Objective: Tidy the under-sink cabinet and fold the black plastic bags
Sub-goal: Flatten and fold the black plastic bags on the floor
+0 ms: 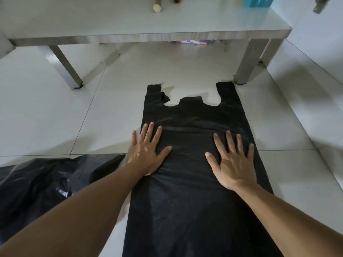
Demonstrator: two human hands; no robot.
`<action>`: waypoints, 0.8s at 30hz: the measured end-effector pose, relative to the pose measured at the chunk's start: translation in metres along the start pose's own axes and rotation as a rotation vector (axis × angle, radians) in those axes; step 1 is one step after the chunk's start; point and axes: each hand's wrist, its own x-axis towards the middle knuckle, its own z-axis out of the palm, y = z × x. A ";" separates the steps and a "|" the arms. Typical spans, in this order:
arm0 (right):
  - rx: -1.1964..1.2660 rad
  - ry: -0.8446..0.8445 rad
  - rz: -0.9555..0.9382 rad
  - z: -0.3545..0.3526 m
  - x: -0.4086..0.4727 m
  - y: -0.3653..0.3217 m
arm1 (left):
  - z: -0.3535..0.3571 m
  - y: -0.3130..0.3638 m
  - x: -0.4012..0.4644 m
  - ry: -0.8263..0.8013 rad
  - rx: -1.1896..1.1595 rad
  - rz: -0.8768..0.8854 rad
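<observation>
— What is seen at the centre of the frame?

— A black plastic bag is spread flat on the tiled floor, its two handles pointed toward the upper part of the frame. The left handle is partly folded over on itself; the right handle lies straight, just beside a leg of the table.

— And the hands?

— Both are laid palm down on the bag, near the middle of the frame. The left hand is placed at the bag's left edge, with the outermost fingers reaching over onto the floor. The right hand is placed further inside the bag's right edge. On both, the fingers are spread wide and pressed flat; nothing is gripped by either.

— Is anything else found on the floor?

— A second black plastic bag is left crumpled at the lower left of the frame, just beside the left forearm and apart from the flattened one.

— What is carried on the table?

— At the upper edge, a pale cylindrical end is seen at upper centre-left, and a blue object at upper right; neither can be identified, as both are cut off. Under the table, a strip of printed packaging is partly visible.
</observation>
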 end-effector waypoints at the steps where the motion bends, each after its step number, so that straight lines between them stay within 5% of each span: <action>1: -0.002 -0.016 -0.003 -0.001 0.000 0.000 | 0.000 -0.002 0.000 0.013 0.000 0.004; 4: 0.049 -0.023 0.048 -0.007 0.000 -0.006 | 0.000 -0.001 -0.001 0.048 -0.004 -0.001; 9: 0.470 0.287 0.000 -0.042 0.067 -0.063 | 0.002 -0.001 0.000 0.053 -0.008 0.008; 17: 1.096 -0.221 0.203 -0.099 0.205 -0.178 | -0.001 -0.002 0.001 0.015 -0.023 0.019; 24: 1.470 -0.294 0.356 -0.123 0.223 -0.194 | 0.001 -0.002 0.001 0.014 -0.017 0.025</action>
